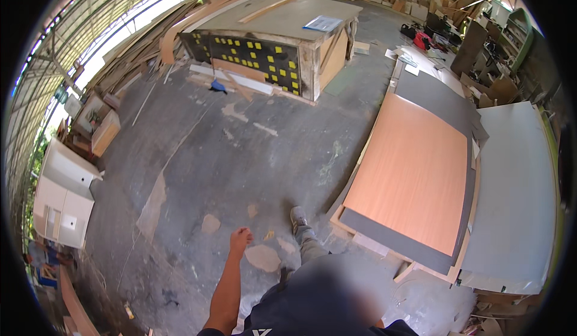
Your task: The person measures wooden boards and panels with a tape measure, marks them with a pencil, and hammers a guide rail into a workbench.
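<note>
My left hand (pixel 241 240) hangs over the concrete floor in front of me, its fingers curled in, with nothing visible in them. It touches nothing. My right hand does not show; only a sliver of skin near the dark sleeve is seen at the lower edge. To my right lies a wood-grain sheet (pixel 415 168), orange-brown, on top of a dark grey sheet (pixel 430 94) on a low stack of boards. One of my shoes (pixel 298 216) is set forward on the floor, close to that stack.
A large workbench (pixel 270 15) stands ahead, its dark side dotted with yellow squares. Pale grey boards (pixel 517 198) lie at the far right. A white cabinet (pixel 65 195) is at the left, with another person (pixel 45 255) near it. Timber (pixel 129 54) is piled behind.
</note>
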A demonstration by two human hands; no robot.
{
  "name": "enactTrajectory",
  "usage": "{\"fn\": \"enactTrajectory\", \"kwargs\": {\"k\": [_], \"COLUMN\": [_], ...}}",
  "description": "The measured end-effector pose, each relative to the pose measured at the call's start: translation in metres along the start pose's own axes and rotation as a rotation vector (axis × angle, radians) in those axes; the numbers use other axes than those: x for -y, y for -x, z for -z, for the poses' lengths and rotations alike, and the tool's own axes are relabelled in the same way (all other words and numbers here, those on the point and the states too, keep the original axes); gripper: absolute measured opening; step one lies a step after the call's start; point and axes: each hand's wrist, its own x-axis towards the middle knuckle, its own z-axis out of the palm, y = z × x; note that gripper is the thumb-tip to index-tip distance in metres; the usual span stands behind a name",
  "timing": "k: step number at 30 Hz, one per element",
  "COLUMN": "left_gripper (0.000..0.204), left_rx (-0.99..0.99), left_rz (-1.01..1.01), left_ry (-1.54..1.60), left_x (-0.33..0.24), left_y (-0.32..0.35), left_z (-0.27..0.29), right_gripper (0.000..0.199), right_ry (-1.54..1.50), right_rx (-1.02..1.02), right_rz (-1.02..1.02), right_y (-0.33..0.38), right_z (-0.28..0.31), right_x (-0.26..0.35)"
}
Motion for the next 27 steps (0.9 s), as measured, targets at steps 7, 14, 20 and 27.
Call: {"fn": "enactTrajectory", "kwargs": {"k": [7,14,20,27], "left_gripper": [0.026,0.022,0.023,0.024], "left_rx": [0.206,0.280,0.324,0.502], "left_rz": [-0.056,-0.075,-0.141,-0.255], "left_ry": [0.019,0.023,0.022,-0.125], "left_x": [-0.182,-0.332,-0.441,-0.589], "left_y": [-0.148,-0.268,-0.357,-0.492], "left_z": [-0.120,-0.201,-0.313,-0.452], "right_gripper": [0.045,0.050,0.062,0.045], "right_ry": [-0.205,-0.219,-0.182,-0.287], "right_rx": [-0.072,-0.535,-0.599,-0.513], "right_rz": [-0.207,0.346,0.448,0.118], "right_y": [-0.096,-0.110,-0.180,-0.336], "right_z": [0.085,0.309,0.450,0.544], "right_x": [0.136,0.408,0.555,0.552]}}
